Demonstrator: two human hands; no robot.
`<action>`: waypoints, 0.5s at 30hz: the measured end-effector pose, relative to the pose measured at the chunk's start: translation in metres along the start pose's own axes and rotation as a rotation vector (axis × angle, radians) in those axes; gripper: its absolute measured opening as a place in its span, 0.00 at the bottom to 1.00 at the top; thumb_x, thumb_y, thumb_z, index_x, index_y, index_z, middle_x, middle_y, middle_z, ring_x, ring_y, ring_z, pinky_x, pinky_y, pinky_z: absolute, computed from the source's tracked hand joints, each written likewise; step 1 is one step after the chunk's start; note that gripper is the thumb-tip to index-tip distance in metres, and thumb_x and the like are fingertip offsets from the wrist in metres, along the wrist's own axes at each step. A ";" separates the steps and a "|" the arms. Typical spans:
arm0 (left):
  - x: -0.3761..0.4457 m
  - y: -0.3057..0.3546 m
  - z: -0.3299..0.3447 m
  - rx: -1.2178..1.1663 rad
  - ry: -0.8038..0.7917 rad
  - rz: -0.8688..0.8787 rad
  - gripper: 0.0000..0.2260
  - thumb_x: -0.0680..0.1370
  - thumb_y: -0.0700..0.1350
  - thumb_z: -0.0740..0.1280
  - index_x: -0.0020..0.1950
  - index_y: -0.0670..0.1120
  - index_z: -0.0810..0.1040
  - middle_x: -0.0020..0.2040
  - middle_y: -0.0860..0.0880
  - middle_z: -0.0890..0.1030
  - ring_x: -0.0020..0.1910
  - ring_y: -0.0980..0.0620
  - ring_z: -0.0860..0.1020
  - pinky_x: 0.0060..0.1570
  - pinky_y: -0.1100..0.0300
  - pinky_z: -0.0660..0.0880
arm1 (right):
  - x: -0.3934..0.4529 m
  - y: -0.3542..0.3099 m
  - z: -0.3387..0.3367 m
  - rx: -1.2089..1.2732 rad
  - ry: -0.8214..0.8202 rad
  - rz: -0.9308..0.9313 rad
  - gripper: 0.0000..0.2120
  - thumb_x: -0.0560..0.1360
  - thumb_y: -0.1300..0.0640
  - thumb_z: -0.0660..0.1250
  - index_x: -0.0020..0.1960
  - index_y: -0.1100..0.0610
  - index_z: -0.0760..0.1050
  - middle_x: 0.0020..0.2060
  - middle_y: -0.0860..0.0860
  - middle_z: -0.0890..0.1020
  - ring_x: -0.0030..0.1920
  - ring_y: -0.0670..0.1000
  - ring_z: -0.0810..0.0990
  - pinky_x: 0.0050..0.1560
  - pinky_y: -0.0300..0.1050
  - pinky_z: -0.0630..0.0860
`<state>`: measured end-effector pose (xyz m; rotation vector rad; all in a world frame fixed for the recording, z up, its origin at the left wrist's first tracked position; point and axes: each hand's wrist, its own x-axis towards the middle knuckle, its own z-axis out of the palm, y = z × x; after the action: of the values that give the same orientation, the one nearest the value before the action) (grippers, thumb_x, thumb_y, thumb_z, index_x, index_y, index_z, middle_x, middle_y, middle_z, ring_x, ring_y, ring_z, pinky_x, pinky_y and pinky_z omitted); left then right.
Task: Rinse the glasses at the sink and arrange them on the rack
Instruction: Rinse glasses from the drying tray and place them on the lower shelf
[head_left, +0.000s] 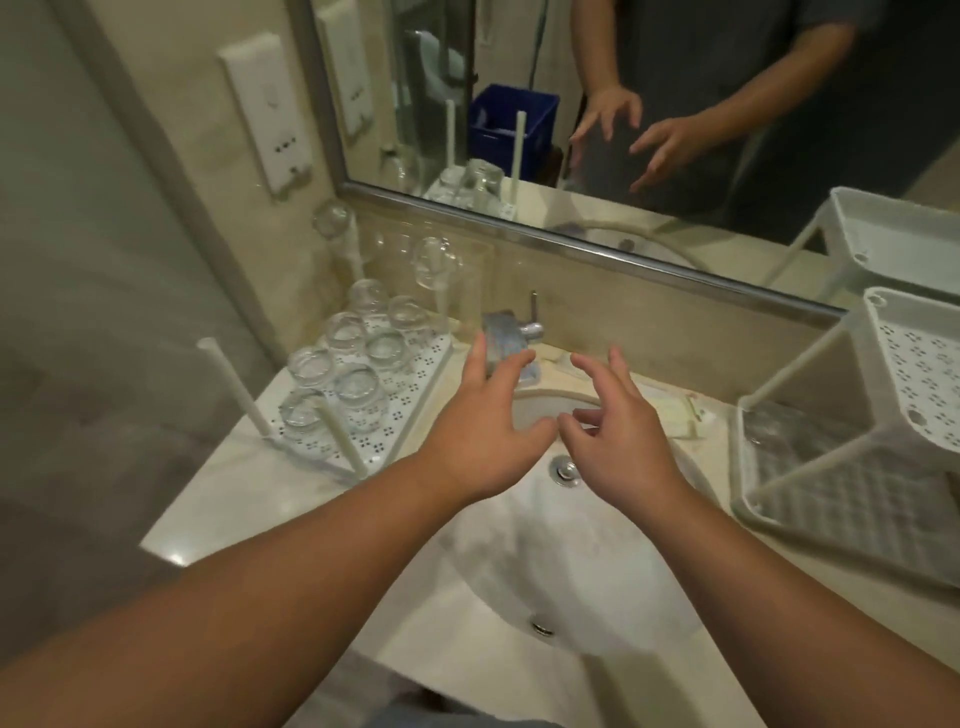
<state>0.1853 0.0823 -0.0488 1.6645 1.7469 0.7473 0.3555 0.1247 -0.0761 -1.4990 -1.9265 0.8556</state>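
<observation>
Head view: both hands reach over the sink, holding nothing.

The left hand (480, 415) and right hand (618, 423) hover above the sink (571, 561) with fingers spread and relaxed, just short of the faucet (506, 338). The glasses (345, 364) stand upside down on the white rack (415, 384), far left on the counter.

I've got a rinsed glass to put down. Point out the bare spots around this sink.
The white perforated rack on the left is crowded with upturned clear glasses; only its near right strip by the basin is bare. The white tiered rack on the right has a bare lower shelf and upper tray. The cream counter corner in front of the left rack is free.
</observation>
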 end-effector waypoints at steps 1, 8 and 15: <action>-0.001 -0.003 -0.011 -0.015 0.027 0.010 0.31 0.74 0.57 0.68 0.75 0.62 0.60 0.81 0.53 0.40 0.74 0.50 0.67 0.57 0.62 0.63 | 0.005 -0.008 0.006 -0.011 -0.005 -0.021 0.30 0.75 0.53 0.68 0.71 0.34 0.62 0.80 0.45 0.48 0.50 0.44 0.82 0.48 0.35 0.76; -0.002 -0.024 -0.069 -0.065 0.199 0.044 0.31 0.74 0.54 0.68 0.75 0.61 0.61 0.82 0.52 0.44 0.76 0.51 0.61 0.59 0.63 0.60 | 0.030 -0.065 0.043 -0.049 -0.043 -0.128 0.32 0.77 0.53 0.68 0.75 0.35 0.60 0.80 0.46 0.43 0.51 0.47 0.83 0.52 0.43 0.80; 0.012 -0.023 -0.104 -0.211 0.247 0.024 0.30 0.72 0.54 0.67 0.73 0.60 0.64 0.81 0.51 0.52 0.73 0.48 0.68 0.67 0.48 0.71 | 0.054 -0.108 0.057 -0.177 -0.071 -0.169 0.40 0.74 0.60 0.68 0.78 0.39 0.54 0.80 0.56 0.42 0.44 0.50 0.84 0.50 0.51 0.80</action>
<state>0.0916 0.0943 0.0012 1.5041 1.7438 1.1477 0.2332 0.1494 -0.0285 -1.3944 -2.1949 0.6877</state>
